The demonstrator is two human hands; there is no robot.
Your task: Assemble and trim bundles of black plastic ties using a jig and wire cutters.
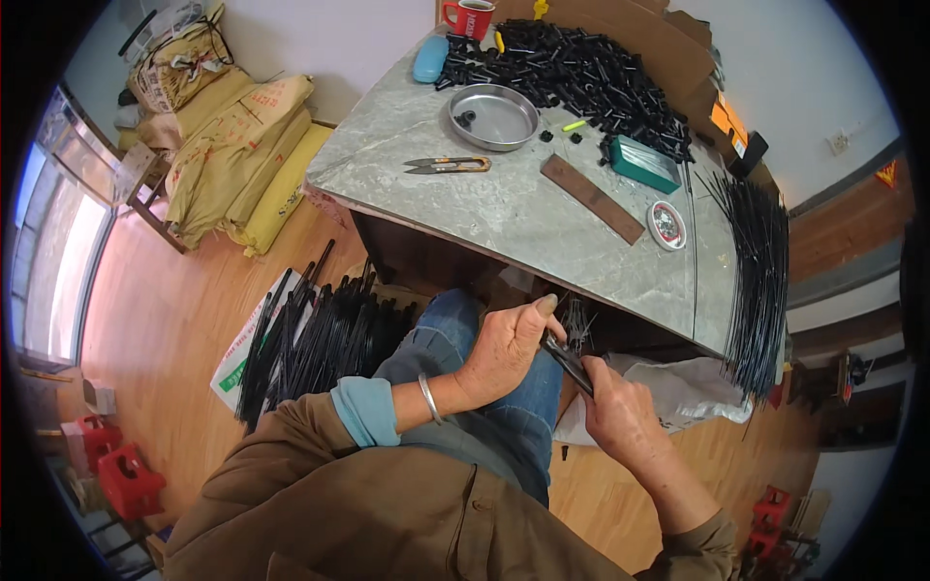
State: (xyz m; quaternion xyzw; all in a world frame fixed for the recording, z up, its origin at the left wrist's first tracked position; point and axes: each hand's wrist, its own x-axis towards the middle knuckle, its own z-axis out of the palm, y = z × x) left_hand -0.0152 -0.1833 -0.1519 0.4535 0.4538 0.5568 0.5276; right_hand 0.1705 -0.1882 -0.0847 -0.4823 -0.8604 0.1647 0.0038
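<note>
We look down over a seated person's lap, where two bare hands meet just in front of the near edge of a grey marbled surface (387,126). Between them, above the jeans (528,407), slants a slim dark piece (570,366), its lower end in the right hand (620,412), which is closed firmly around it. The left hand (506,351) is curled narrowly at the upper end, thumb sticking up; we cannot tell what, if anything, its hidden fingers pinch. Just beyond the fingertips, under the edge, a spray of thin pale strands (578,324) shows (too blurred for us to say whether it joins the dark piece). We judge the step in hand to be close two-handed work on that piece, and the next move seems to call for a steady right grip while the left fingers guide its upper end. Farther off on the surface are a heap of short black tubular pieces (601,77), a round metal tray (523,137) holding a few small dark bits, orange-handled snips (475,165) and a flat brown strip (593,198). A sheaf of long thin dark rods (760,290) lies at the right end; thicker black rods (334,334) are bunched low on our left.
</note>
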